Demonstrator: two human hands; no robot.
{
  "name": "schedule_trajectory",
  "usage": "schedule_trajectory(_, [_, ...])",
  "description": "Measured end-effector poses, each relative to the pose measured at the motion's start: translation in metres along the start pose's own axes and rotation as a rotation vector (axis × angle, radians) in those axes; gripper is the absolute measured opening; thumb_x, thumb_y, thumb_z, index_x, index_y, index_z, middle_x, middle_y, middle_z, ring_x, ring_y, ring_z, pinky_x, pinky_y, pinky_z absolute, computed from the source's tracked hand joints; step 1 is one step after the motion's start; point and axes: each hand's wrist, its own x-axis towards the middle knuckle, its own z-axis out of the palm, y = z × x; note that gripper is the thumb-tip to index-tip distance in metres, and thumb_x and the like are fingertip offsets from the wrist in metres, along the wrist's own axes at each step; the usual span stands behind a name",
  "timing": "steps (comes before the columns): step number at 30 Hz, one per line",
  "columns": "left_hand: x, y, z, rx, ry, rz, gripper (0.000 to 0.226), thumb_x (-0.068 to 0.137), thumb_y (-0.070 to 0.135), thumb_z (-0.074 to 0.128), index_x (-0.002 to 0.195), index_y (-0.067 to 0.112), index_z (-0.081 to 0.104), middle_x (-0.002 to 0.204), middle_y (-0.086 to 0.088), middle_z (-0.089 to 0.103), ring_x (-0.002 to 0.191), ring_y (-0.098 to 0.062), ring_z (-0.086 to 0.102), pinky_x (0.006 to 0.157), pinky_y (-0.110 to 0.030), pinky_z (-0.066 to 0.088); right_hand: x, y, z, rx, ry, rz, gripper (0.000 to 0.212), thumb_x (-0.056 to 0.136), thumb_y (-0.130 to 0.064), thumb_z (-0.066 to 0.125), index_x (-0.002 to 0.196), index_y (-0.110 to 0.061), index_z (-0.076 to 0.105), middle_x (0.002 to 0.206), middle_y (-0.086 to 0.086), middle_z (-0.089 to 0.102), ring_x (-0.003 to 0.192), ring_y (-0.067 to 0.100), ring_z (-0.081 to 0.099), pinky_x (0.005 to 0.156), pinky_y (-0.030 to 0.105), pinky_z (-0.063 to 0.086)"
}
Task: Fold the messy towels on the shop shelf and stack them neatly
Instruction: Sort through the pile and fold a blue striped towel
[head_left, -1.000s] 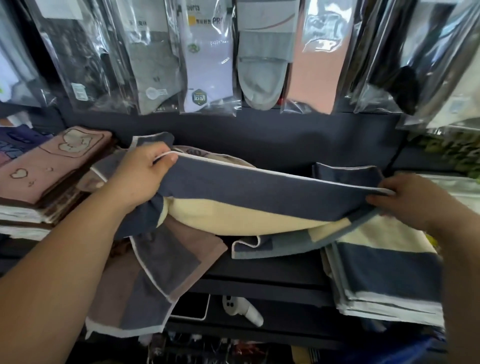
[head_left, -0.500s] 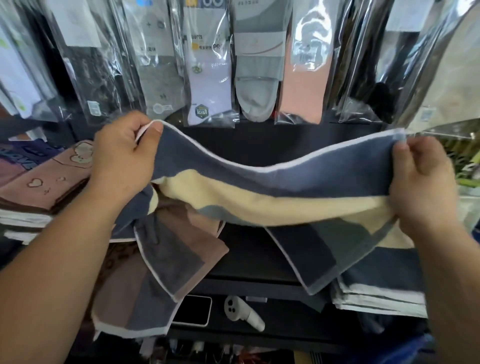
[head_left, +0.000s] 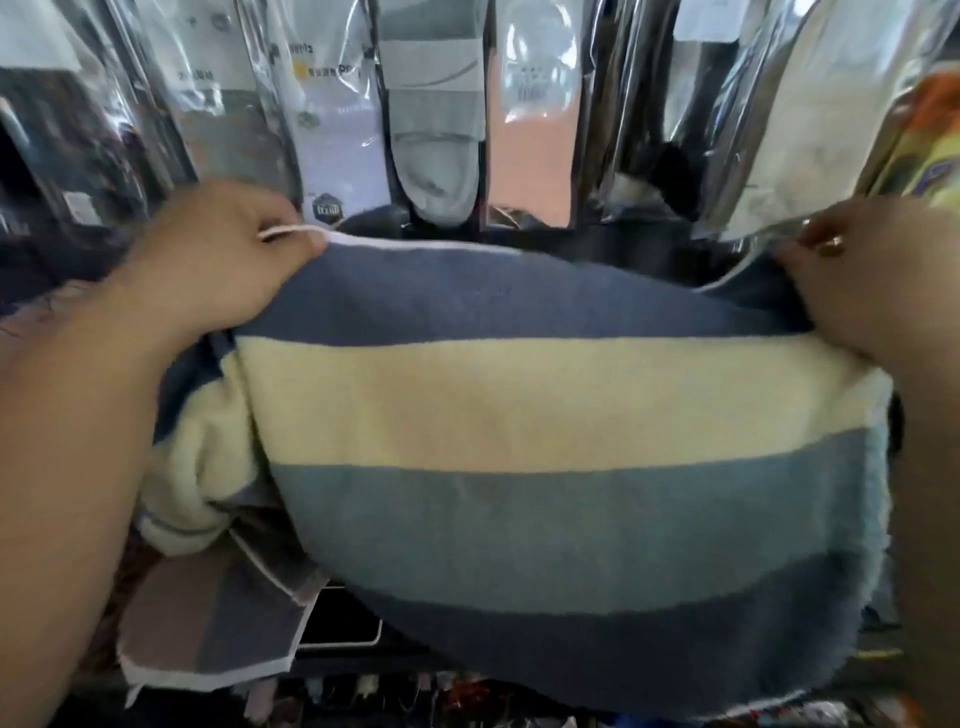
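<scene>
Towel (head_left: 545, 405) in blue, cream and teal bands hangs spread in mid-air between both hands, hiding nearly everything behind it. The left hand (head_left: 208, 260) pinches the white-hemmed top left corner, fingers curled on the edge. The right hand (head_left: 872, 280) grips the top right corner, its fingertips blurred and partly tucked behind cloth. Below left, a brown and grey towel (head_left: 218, 623) droops, half covered. Bagged socks (head_left: 436, 130) hang above, tops cut off.

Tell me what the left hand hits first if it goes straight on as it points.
The left hand, gripping a top corner of the striped towel, points forward and slightly right. It would most likely meet the hanging white sock packet first; how far behind the towel that hangs is unclear.
</scene>
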Motion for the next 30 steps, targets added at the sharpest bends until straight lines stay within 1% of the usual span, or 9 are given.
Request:
schedule_trajectory(3, [-0.001,-0.017,0.053,0.108,-0.117,0.024,0.024,0.094,0.035,0.064,0.077,0.018,0.065,0.086,-0.013,0.069,0.087,-0.035,0.062,0.071,-0.037,0.044,0.000,0.013,0.045,-0.057,-0.207,0.104,0.033,0.099,-0.038,0.057,0.105,-0.008,0.071,0.111,0.027,0.067,0.101,0.047,0.061,0.083,0.044,0.048])
schedule_trajectory(6, [-0.007,-0.033,0.095,0.170,-0.165,-0.053,0.022,0.096,0.040,0.059,0.082,0.024,0.063,0.098,-0.012,0.071,0.094,-0.037,0.062,0.082,-0.041,0.048,-0.014,0.033,0.092,0.099,-0.312,0.204,0.027,0.102,-0.033,0.055,0.107,-0.009,0.068,0.112,0.027,0.067,0.102,0.046,0.061,0.077,0.038,0.039])
schedule_trajectory(10, [-0.011,-0.037,0.122,0.115,-0.250,-0.068,0.020,0.100,0.030,0.057,0.095,0.015,0.068,0.107,-0.013,0.069,0.104,-0.037,0.060,0.079,-0.036,0.035,-0.010,0.051,0.117,0.166,-0.393,0.274,0.016,0.101,-0.033,0.054,0.092,-0.023,0.061,0.110,0.023,0.067,0.099,0.040,0.060,0.081,0.038,0.042])
schedule_trajectory(13, [-0.002,-0.030,0.113,0.101,-0.264,-0.069,0.022,0.098,0.033,0.058,0.078,0.026,0.057,0.091,-0.007,0.066,0.092,-0.032,0.059,0.074,-0.035,0.036,0.009,0.046,0.106,0.120,-0.485,0.196,0.029,0.104,-0.028,0.054,0.104,-0.003,0.068,0.116,0.024,0.065,0.105,0.039,0.059,0.078,0.032,0.035])
schedule_trajectory(16, [0.022,-0.017,0.097,0.114,-0.168,-0.006,0.021,0.096,0.035,0.061,0.080,0.021,0.063,0.082,-0.001,0.058,0.083,-0.026,0.053,0.074,-0.035,0.039,0.040,0.040,0.094,0.148,-0.468,0.238,0.028,0.102,-0.027,0.056,0.104,-0.002,0.067,0.111,0.024,0.066,0.101,0.039,0.060,0.076,0.031,0.034])
schedule_trajectory(19, [0.049,-0.021,0.098,0.160,-0.172,0.001,0.022,0.097,0.036,0.060,0.081,0.021,0.061,0.085,-0.004,0.059,0.084,-0.028,0.053,0.076,-0.038,0.045,0.058,0.036,0.109,0.208,-0.486,0.334,0.031,0.102,-0.026,0.054,0.117,-0.001,0.066,0.120,0.024,0.066,0.114,0.040,0.060,0.079,0.034,0.040])
schedule_trajectory(22, [0.059,-0.035,0.122,0.269,-0.289,-0.092,0.026,0.098,0.039,0.056,0.077,0.025,0.056,0.090,-0.011,0.066,0.082,-0.032,0.055,0.075,-0.040,0.049,0.054,0.037,0.150,0.162,-0.541,0.380,0.037,0.107,-0.020,0.039,0.139,-0.007,0.052,0.140,0.018,0.056,0.129,0.034,0.054,0.098,0.036,0.044])
schedule_trajectory(27, [0.055,-0.043,0.162,0.360,-0.287,-0.120,0.031,0.103,0.039,0.046,0.088,0.016,0.058,0.088,-0.015,0.064,0.074,-0.031,0.050,0.064,-0.036,0.039,0.055,0.050,0.180,0.343,-0.170,0.475,0.035,0.107,-0.035,0.040,0.125,-0.009,0.055,0.121,0.028,0.063,0.111,0.045,0.060,0.089,0.043,0.045])
schedule_trajectory(30, [0.058,-0.048,0.173,0.418,-0.245,-0.064,0.032,0.104,0.041,0.042,0.098,0.013,0.058,0.088,-0.017,0.066,0.078,-0.038,0.060,0.063,-0.038,0.040,0.063,0.050,0.183,0.305,-0.122,0.408,0.033,0.106,-0.041,0.040,0.119,-0.014,0.053,0.114,0.027,0.065,0.106,0.045,0.061,0.082,0.044,0.045])
